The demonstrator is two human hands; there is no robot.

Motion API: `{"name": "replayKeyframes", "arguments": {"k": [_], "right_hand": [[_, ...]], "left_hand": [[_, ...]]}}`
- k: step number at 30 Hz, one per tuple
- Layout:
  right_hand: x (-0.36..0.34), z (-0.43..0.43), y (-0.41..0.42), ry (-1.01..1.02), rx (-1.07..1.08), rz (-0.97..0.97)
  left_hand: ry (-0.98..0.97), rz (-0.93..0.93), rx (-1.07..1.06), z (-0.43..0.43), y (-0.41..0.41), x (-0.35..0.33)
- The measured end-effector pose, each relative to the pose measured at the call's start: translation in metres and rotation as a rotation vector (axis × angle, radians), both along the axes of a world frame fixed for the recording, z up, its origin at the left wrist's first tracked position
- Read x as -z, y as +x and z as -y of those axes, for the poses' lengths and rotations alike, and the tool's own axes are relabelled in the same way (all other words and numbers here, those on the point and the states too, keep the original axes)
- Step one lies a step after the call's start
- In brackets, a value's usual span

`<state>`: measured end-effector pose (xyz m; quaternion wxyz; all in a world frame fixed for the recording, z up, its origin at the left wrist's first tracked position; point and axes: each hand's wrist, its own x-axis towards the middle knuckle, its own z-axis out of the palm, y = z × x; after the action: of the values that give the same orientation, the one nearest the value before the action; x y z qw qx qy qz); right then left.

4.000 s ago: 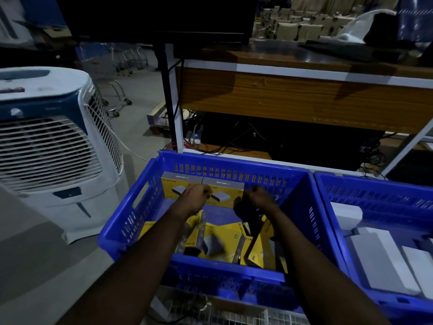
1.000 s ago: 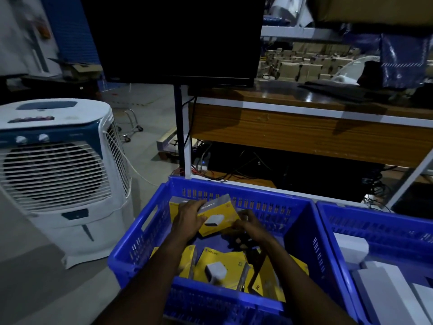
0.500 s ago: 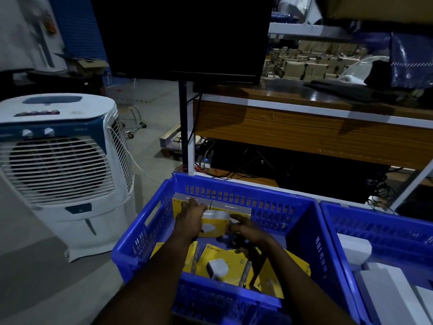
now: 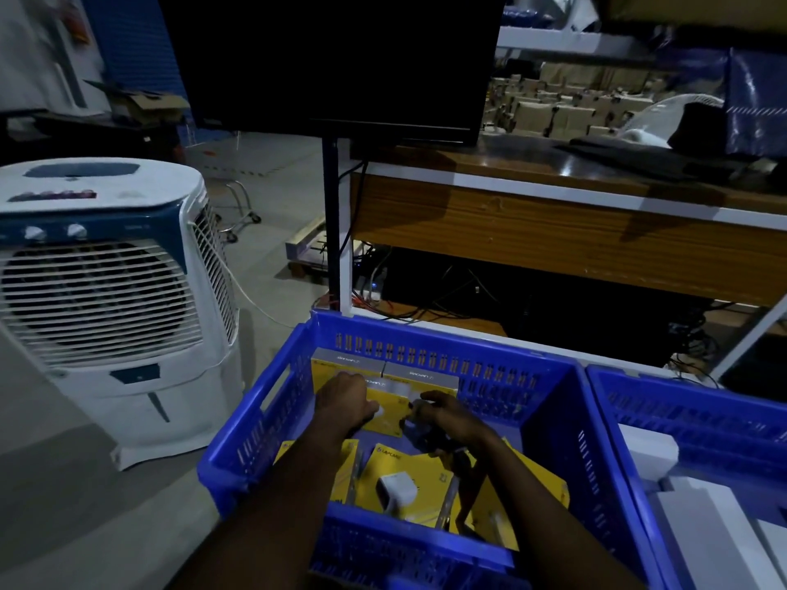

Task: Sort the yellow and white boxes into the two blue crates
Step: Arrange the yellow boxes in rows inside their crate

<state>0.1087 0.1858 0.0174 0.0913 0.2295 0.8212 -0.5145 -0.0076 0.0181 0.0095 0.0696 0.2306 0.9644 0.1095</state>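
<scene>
Left hand [image 4: 346, 397] and right hand [image 4: 440, 415] curl round a yellow box [image 4: 389, 415], placing it toward twelve o'clock in the blue crate [image 4: 517, 379]; next, seat it squarely, release.

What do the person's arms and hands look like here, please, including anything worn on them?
The left forearm and right forearm are bare to the frame's edge; no sleeves show. The left hand and right hand wear no gloves. A dark band may sit on a right-hand finger, but the light is too dim to be sure.
</scene>
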Motion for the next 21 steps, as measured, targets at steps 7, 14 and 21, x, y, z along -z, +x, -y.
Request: {"name": "replayKeyframes", "arguments": {"k": [7,14,21], "right_hand": [[0.001,-0.004,-0.025,0.055,0.206,0.051],[0.014,-0.003,-0.023,0.173,0.135,0.117],[0.023,0.014,-0.033,0.208,0.015,-0.061]], "left_hand": [[0.013,0.207,0.111,-0.001,-0.005,0.015],[-0.034,0.218,0.129,-0.002,-0.005,0.011],[-0.086,0.174,0.083,-0.002,-0.005,0.012]]}}
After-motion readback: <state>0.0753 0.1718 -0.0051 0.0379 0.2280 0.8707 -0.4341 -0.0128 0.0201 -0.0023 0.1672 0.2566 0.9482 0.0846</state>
